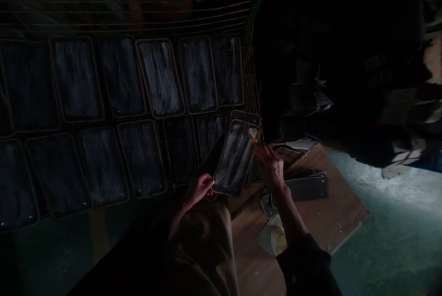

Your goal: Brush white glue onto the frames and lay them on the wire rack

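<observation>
A dark rectangular panel with rounded corners (233, 160) lies tilted before me, its face streaked with a whitish coating. My left hand (200, 188) pinches its lower left corner between thumb and fingers. In my right hand (271, 167) is a brush (253, 139) with an orange handle, its pale bristles at the panel's upper right. Another dark panel (245, 115) shows behind the top of the streaked one. Two rows of similar coated panels, including this bright one (160, 77), spread out to the left.
A wire rack (253, 79) rises behind the panels. To the right, several uncoated dark panels (307, 188) lie stacked on a brown board (331, 208), near a whitish plastic bag (272, 236). Green floor (390, 240) shows beyond. Dim clutter fills the upper right.
</observation>
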`<state>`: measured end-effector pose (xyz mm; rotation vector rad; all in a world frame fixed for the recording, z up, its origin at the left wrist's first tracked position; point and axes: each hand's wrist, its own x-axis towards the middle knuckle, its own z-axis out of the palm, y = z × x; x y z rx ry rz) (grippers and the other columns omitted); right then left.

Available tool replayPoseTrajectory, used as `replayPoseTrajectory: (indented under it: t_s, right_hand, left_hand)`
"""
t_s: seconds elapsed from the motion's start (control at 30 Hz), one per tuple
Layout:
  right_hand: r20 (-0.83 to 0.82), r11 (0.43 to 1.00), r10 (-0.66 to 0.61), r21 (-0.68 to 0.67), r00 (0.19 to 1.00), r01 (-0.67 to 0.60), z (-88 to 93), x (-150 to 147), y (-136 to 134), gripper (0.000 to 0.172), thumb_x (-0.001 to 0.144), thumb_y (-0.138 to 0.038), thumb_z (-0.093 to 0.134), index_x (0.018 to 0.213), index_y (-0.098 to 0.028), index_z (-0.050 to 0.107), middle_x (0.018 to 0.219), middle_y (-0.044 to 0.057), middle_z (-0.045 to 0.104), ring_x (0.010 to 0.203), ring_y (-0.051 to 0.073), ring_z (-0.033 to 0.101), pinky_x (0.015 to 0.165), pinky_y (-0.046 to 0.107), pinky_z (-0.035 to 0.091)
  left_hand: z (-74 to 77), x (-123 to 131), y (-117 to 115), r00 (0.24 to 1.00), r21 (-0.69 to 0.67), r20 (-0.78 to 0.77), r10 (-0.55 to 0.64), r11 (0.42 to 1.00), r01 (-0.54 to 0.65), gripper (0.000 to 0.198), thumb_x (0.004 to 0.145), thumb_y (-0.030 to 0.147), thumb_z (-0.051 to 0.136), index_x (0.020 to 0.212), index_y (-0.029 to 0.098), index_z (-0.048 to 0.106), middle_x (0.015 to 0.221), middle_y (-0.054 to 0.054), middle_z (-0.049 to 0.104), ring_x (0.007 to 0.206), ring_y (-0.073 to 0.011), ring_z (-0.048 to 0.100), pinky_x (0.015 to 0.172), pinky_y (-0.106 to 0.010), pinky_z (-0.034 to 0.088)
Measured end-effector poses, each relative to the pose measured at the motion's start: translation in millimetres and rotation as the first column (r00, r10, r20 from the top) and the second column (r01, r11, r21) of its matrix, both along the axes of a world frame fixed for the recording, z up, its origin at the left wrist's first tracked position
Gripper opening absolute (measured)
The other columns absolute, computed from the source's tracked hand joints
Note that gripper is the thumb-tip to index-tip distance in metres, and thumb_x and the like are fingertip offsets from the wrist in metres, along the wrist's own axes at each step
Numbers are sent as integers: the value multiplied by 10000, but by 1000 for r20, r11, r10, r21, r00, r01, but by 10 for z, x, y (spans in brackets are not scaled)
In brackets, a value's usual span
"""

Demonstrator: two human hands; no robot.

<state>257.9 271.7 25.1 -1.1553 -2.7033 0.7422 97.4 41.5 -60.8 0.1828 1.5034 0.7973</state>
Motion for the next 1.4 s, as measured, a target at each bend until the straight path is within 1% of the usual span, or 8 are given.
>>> replayPoseTrajectory:
  t_s: [0.23,0.37,0.5,0.67,0.87,0.97,1.2,1.4]
  right_hand:
    - [50,979,112,-177,992,-101,72,310,-1018,438,833,-19,407,1213,-190,541,988,74,623,832,201,548,730,311,427]
    - [94,967,18,-254,995,6,163,384,-1527,322,864,-38,410,1098,-184,577,877,55,614,757,191,533,670,292,404]
    - [45,920,-74,-382,996,86,235,337,-1798,318,835,-11,403,1027,-195,578,864,49,617,770,187,562,663,281,421]
    - [-28,840,-222,-512,975,177,198,451,-1824,303,886,-71,397,1078,-214,585,911,55,633,808,181,602,679,275,460]
    - [8,883,-360,-320,933,344,142,657,-1503,245,958,-262,433,1126,-227,608,915,62,651,771,175,628,626,266,483]
    - [-33,894,-380,-269,924,358,146,637,-1447,247,958,-270,443,1138,-228,606,946,71,655,808,183,635,642,277,493]
    - [19,897,-321,-314,947,311,148,631,-1832,276,944,-180,410,1154,-223,585,884,58,639,775,181,621,637,270,478]
    - [-56,837,-400,-429,915,339,265,425,-1995,279,922,-158,434,1150,-228,579,937,64,657,827,177,647,685,273,519]
  left_hand:
    - [55,-11,27,1000,-9,28,4,1000,-4,220,752,364,629,751,169,526,540,52,590,426,-105,605,421,-183,454]
    - [88,-24,42,999,-33,53,-11,999,13,197,766,345,607,759,169,519,545,50,591,443,-112,618,435,-188,461]
    - [102,-37,43,999,-20,52,-7,1000,8,202,761,355,604,772,174,515,577,47,609,457,-117,625,444,-198,465]
    - [84,-34,41,999,12,32,-17,1000,17,204,752,361,607,761,184,507,534,64,581,433,-112,604,427,-193,453]
    - [43,-30,64,996,-9,-30,-81,997,81,151,770,310,584,738,180,514,463,67,549,377,-84,555,380,-148,399]
    - [19,-39,60,995,15,-53,-87,996,88,146,766,301,593,744,174,524,496,57,573,394,-80,570,390,-140,404]
    - [7,-28,45,997,43,78,-19,999,16,213,768,383,581,794,195,484,651,32,631,531,-156,677,486,-247,534]
    - [-22,-25,20,997,58,76,-9,998,5,269,735,428,629,794,197,504,658,38,612,546,-149,659,509,-257,537]
